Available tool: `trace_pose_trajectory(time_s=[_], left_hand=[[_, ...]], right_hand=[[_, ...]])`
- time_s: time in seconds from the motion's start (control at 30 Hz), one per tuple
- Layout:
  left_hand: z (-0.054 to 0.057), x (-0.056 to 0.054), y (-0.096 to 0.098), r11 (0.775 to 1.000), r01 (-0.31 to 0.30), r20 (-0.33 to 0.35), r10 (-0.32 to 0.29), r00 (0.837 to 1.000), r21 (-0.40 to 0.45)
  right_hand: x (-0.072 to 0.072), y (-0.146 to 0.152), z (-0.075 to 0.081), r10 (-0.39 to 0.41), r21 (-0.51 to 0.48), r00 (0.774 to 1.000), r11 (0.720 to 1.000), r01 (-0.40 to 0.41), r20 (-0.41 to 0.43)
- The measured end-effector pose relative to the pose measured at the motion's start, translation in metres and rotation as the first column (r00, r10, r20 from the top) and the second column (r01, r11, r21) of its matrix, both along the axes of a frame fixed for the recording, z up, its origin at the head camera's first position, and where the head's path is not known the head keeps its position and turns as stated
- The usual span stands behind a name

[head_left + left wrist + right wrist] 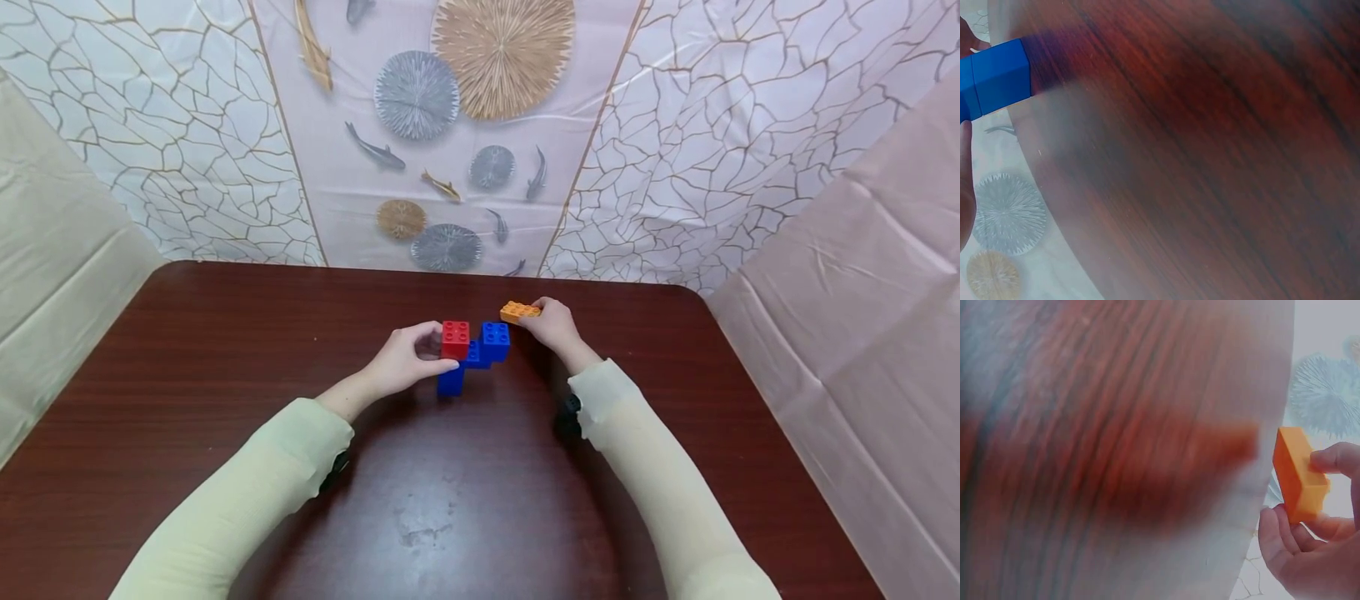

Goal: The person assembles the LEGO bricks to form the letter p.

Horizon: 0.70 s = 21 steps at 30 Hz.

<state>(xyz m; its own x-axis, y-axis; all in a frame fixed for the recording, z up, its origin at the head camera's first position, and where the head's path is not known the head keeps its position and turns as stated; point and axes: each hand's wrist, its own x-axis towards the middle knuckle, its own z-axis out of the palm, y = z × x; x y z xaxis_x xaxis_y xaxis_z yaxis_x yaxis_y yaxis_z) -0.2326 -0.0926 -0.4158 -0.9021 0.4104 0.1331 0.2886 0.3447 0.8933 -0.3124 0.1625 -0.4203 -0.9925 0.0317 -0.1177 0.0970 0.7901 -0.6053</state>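
Observation:
In the head view my left hand (401,362) grips a joined build of toy building bricks. At its top left is a red brick (455,337), held between thumb and fingers. A blue brick (495,336) rises on its right side, and another blue brick (450,382) is at the lower end. The left wrist view catches only blue brick sides (1002,75) with fingertips at the edge. My right hand (557,325) pinches an orange studded brick (516,312) behind and right of the build, apart from it. The right wrist view shows this orange brick (1297,472) between thumb and fingers.
Both hands are over a dark brown, glossy wooden table (420,500). A patterned cloth backdrop (360,192) hangs behind its far edge, and pale cloth panels (847,317) flank it. Black wrist devices (568,417) show beneath the sleeves.

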Motion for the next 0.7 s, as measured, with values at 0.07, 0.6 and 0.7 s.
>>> trace_pose_trajectory(time_s=[0.07, 0.6, 0.7], left_hand=[[0.000, 0.000, 0.000, 1.000, -0.002, -0.003, 0.002, 1.000, 0.002], [0.018, 0.012, 0.003, 0.998, -0.001, 0.041, -0.001, 0.999, 0.059], [0.031, 0.021, 0.004, 0.999, 0.000, 0.054, -0.002, 0.999, 0.040]], right_hand=[[0.002, 0.004, 0.004, 0.005, -0.034, 1.000, 0.999, -0.005, 0.004], [0.016, 0.026, 0.025, -0.002, -0.229, 0.998, 0.973, 0.016, 0.060], [0.018, 0.026, 0.029, 0.007, -0.254, 0.998, 0.967, 0.009, 0.059]])
